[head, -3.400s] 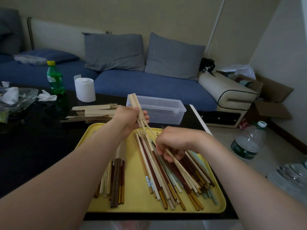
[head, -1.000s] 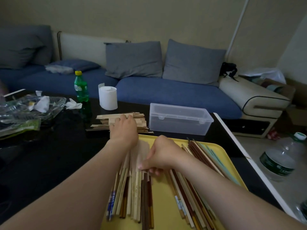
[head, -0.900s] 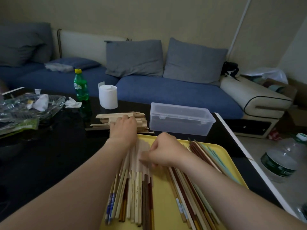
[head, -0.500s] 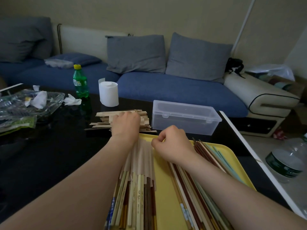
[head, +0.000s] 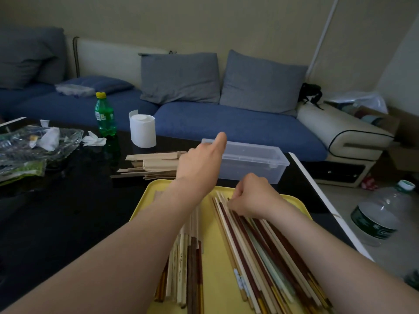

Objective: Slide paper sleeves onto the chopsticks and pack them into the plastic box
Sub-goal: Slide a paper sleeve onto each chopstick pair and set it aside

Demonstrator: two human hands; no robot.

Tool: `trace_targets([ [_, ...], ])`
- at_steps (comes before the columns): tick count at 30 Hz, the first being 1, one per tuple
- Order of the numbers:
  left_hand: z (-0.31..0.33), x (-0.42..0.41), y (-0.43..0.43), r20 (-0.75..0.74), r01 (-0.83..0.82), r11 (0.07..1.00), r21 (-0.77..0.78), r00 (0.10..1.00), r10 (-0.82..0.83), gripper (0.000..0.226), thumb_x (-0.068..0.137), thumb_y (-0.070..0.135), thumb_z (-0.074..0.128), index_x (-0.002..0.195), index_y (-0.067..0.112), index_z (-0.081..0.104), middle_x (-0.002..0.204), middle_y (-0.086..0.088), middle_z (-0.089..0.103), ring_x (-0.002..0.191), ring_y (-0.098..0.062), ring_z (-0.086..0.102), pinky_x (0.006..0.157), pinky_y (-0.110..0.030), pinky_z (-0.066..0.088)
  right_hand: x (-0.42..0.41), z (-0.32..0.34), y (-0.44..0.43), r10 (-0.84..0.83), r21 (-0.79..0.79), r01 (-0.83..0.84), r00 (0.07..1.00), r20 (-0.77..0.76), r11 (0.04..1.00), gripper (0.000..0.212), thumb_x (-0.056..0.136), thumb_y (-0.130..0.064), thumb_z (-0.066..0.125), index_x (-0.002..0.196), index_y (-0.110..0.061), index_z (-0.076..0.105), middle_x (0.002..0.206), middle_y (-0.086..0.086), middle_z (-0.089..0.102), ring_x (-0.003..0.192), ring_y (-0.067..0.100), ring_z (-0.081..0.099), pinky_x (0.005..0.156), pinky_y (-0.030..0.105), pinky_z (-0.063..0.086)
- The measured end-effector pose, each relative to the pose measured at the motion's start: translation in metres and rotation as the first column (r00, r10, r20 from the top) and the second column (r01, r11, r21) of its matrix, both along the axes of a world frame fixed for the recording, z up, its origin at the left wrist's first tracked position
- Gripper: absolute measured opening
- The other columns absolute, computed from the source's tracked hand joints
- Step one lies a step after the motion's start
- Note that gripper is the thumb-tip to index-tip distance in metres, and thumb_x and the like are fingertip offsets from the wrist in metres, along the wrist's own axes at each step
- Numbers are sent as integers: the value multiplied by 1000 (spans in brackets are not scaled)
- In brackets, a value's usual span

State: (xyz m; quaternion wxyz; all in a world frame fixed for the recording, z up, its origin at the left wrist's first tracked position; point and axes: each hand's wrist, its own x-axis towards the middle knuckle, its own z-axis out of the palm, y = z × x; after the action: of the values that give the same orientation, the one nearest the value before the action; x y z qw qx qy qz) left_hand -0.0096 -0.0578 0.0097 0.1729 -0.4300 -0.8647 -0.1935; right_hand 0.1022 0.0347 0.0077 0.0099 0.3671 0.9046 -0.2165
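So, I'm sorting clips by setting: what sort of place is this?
Most likely a home living room: a blue sofa with grey cushions, and a low black coffee table holding a soda bottle and tissue roll.

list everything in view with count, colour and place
table: one, black, glossy, centre left
tray: one, yellow, near table edge
loose chopsticks: many, brown and cream, tray's right
sleeved chopsticks: several, mixed, tray's left
paper sleeves: pile, tan, table behind tray
plastic box: one, clear, behind tray
bottle: one, green, far table side
paper roll: one, white, beside bottle
glass dish: one, clear, table's left
water bottle: one, clear, floor, right
sofa: one, blue, behind table
cushions: three, grey, on sofa
left hand: above paper sleeves, grasp hidden
right hand: fingers curled on loose chopsticks
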Motion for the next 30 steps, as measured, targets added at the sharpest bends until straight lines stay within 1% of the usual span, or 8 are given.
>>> trace_targets([
  [3,-5,9,3,281,42,994,103,957,-70,33,103,13,56,126,18,33,108,-11,61,87,-30,66,70,-46,62,11,6,-1,30,14,-33,983,182,999,13,96,-25,74,94,-12,74,71,2,78,57,12,69,55,25,57],
  [5,-8,11,3,437,60,996,71,895,-85,34,106,20,52,135,10,36,121,-12,55,103,-29,65,82,-44,63,17,9,-2,46,-33,-39,962,269,999,18,94,-25,76,98,-7,70,67,4,78,49,13,69,51,24,56],
  [9,-12,10,2,619,67,997,-33,785,-32,19,102,17,54,118,7,48,113,-12,61,96,-26,67,69,-33,59,28,15,0,80,-173,-10,912,403,985,49,87,-28,91,116,-9,56,84,8,83,67,20,79,71,33,68],
  [12,-18,7,1,713,115,992,-56,700,-41,18,100,13,58,118,11,53,106,-12,68,89,-26,71,70,-36,61,34,15,2,114,-229,-21,908,404,973,43,91,-22,87,119,-8,58,92,10,84,70,19,78,82,35,67],
  [17,-18,13,-4,742,155,988,1,662,-105,9,106,22,58,113,18,56,103,-12,71,74,-20,68,63,-32,57,41,13,2,83,-244,2,937,339,970,34,92,-17,83,115,-8,59,82,8,83,66,19,79,71,32,67],
  [23,-13,18,-8,715,232,967,-101,693,-91,18,99,30,71,108,21,59,93,-8,72,65,-15,67,54,-25,51,46,21,4,24,-201,15,982,190,979,19,96,-24,76,107,-10,72,78,8,81,55,12,68,57,25,57],
  [27,-14,16,-8,597,231,965,-123,794,-114,34,93,33,77,116,22,55,99,-1,66,73,-14,70,55,-23,53,47,24,10,9,-191,-30,994,-111,981,32,105,-32,57,99,-7,76,68,7,74,55,14,60,57,29,50],
  [30,-14,15,-8,452,207,971,-116,882,-134,29,99,34,67,123,22,54,102,3,62,83,-11,63,66,-25,51,46,23,13,0,-76,-16,979,-204,997,41,104,-34,52,83,-7,73,65,2,67,61,18,60,64,34,49],
])
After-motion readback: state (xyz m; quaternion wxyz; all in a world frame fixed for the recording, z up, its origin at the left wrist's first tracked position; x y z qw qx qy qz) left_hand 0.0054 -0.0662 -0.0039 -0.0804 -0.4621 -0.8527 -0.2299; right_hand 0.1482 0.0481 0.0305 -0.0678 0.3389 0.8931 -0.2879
